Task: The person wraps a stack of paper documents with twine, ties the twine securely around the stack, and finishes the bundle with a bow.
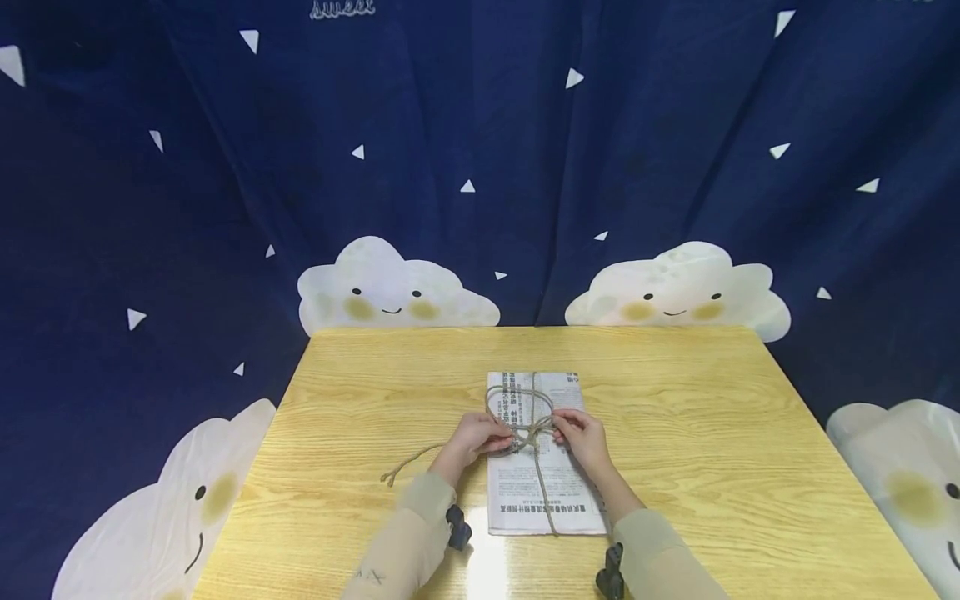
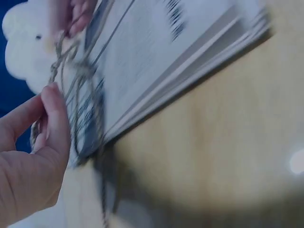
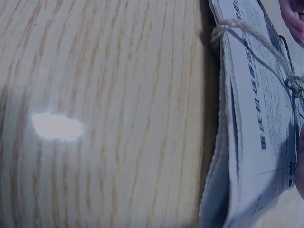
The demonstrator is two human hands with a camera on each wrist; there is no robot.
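A folded newspaper lies flat on the table, with brown twine wrapped round it lengthwise and crosswise. Loops and a knot sit near the middle of its top face. My left hand pinches the twine left of the knot; in the left wrist view that hand has thumb and forefinger together on the strand. From the right, my right hand pinches twine close to the knot. Only a sliver of the right hand shows in the right wrist view, where the twine bends over the newspaper's edge.
A loose twine end trails onto the wooden table to the left of the newspaper. Behind the table hangs a dark blue curtain printed with white clouds and triangles. Dark devices are worn on both wrists.
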